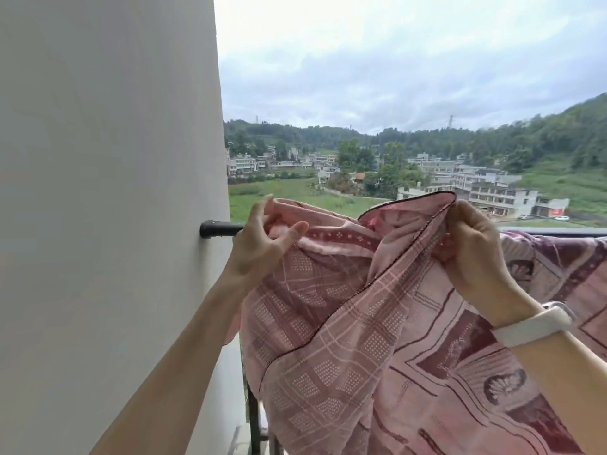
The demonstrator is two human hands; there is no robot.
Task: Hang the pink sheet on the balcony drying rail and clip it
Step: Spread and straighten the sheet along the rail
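Gripping the pink sheet point(377, 339) at both ends of a raised fold, out on the balcony with the valley wide open beyond. Left hand point(262, 238) up near the white wall point(108, 192), fingers and thumb pinched around a bunched wad of cloth right in front of the black drying rail point(218, 228), close to where that rail meets the wall. Right hand point(473, 244) further right, closed tight on the dark-stitched hem, lifting a peak of fabric above rail height. White band point(533, 323) snug on the right wrist. Between the two hands, cloth sagging into a shallow dip, checked and dotted in dusty pink and maroon, then spilling down toward the near side in heavy folds. Far right, more of the patterned fabric point(558, 257) already draped over the rail, whose dark line runs on to the frame's edge. Low down at the left, dark upright bars point(253, 421) of the balcony railing peeking out beside the hanging cloth. Far off, pale blocky houses point(492, 192), green fields, wooded hills, grey cloud overhead. No telling from here whether the lifted fold touches the rail beneath it.
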